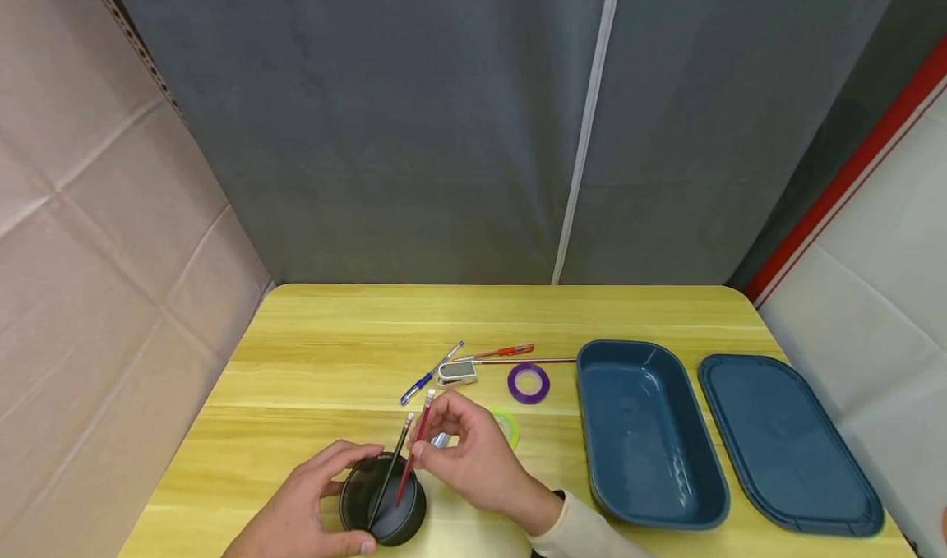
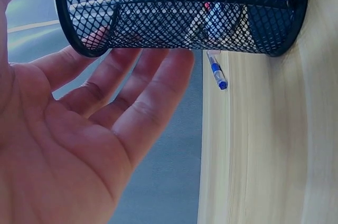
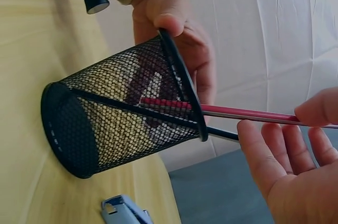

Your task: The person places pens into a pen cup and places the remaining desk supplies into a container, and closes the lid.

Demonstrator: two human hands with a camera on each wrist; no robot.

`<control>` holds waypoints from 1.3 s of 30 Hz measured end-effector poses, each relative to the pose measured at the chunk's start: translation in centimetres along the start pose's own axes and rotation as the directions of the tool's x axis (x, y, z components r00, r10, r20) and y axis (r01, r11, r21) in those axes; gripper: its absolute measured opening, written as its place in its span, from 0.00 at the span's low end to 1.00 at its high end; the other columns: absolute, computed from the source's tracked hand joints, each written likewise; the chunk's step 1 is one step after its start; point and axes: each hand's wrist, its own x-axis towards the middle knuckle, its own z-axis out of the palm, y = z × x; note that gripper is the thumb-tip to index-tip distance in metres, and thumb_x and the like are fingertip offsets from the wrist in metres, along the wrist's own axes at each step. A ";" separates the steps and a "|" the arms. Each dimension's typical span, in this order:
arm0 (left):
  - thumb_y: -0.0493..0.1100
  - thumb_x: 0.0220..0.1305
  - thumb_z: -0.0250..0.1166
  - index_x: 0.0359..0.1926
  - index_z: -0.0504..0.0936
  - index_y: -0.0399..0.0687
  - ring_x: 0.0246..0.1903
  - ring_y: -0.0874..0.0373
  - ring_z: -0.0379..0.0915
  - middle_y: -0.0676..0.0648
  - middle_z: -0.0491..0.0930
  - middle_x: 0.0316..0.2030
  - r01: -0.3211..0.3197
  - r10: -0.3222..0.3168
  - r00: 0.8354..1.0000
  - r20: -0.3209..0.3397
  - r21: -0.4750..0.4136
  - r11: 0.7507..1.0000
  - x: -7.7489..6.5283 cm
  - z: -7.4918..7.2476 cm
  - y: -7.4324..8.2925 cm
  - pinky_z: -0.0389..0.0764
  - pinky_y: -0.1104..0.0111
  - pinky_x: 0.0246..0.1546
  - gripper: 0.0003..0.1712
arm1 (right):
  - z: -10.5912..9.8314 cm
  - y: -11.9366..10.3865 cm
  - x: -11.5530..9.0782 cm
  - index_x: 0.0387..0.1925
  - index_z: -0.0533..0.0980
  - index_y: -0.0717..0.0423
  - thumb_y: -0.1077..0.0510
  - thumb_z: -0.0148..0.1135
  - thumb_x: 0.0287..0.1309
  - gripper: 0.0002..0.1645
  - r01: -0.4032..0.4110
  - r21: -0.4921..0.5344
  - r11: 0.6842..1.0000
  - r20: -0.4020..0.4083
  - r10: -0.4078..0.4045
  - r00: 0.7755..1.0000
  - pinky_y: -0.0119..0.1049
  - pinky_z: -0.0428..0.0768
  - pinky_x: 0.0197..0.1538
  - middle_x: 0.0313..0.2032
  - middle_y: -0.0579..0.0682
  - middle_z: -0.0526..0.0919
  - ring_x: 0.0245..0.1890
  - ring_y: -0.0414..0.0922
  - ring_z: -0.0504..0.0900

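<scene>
A black mesh pencil cup [image 1: 399,530] stands on the table, gripped near its rim by my left hand [image 1: 303,502], thumb on the near side and fingers on the far side. Inside it leans a dark pencil [image 1: 390,474] with a white eraser end up. My right hand [image 1: 473,451] pinches a red pencil [image 3: 248,113] above the cup, its lower end inside the mesh and apart from the bottom. Just beyond the right hand, a blue stapler [image 3: 125,211] lies beside the cup, mostly hidden in the head view.
Behind the hands lie a blue pen [image 1: 429,375], a red pen [image 1: 514,350], a white-grey clip-like object [image 1: 457,371], a thin dark red rod [image 1: 525,361], purple tape [image 1: 512,384] and yellow-green tape [image 1: 510,428]. To the right sit a blue bin [image 1: 636,443] and its lid [image 1: 792,451].
</scene>
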 end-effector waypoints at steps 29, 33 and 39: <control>0.44 0.53 0.85 0.74 0.72 0.67 0.61 0.66 0.75 0.56 0.78 0.63 -0.057 0.057 0.998 -0.008 0.009 0.998 0.0 0.1 -0.4 0.85 0.67 0.43 0.49 | -1.0 -0.2 -0.1 0.45 0.78 0.63 0.66 0.72 0.63 0.12 -0.092 -0.054 0.994 -0.023 0.091 0.996 0.40 0.91 0.43 0.46 0.64 0.86 0.42 0.41 0.87; 0.44 0.52 0.85 0.74 0.71 0.66 0.62 0.66 0.75 0.56 0.78 0.64 -0.088 0.089 0.996 -0.016 0.016 0.996 -0.1 0.1 -0.4 0.85 0.66 0.43 0.50 | -1.4 -0.5 -0.2 0.45 0.79 0.61 0.65 0.72 0.63 0.12 -0.110 -0.073 0.991 -0.043 0.107 0.993 0.36 0.90 0.44 0.46 0.61 0.86 0.44 0.42 0.87; 0.45 0.52 0.85 0.74 0.72 0.67 0.61 0.66 0.75 0.56 0.78 0.63 -0.073 0.074 0.997 -0.020 0.024 0.997 -0.1 0.1 -0.2 0.85 0.67 0.43 0.50 | -2.0 -1.5 -0.7 0.45 0.79 0.60 0.64 0.74 0.61 0.13 -0.122 -0.110 0.986 -0.045 0.118 0.992 0.35 0.89 0.47 0.46 0.58 0.86 0.47 0.44 0.86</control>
